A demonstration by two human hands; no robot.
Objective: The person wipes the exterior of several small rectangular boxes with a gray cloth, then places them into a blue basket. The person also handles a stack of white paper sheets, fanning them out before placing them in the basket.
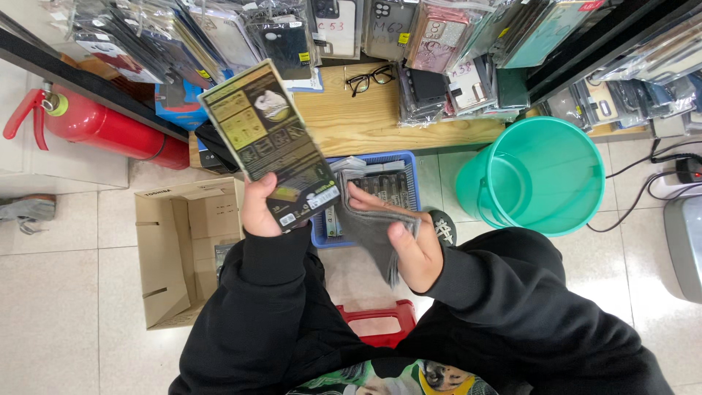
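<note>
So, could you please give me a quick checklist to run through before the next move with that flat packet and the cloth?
1. Left hand grips the flat dark packet at its lower edge: ok.
2. Right hand holds the grey cloth: ok.
3. Cloth touching the packet: not ok, it hangs beside it.
4. Blue basket within reach below the hands: ok.
5. Packet's surface clean: cannot tell.
6. Open cardboard box stands clear on the person's left: ok.
</note>
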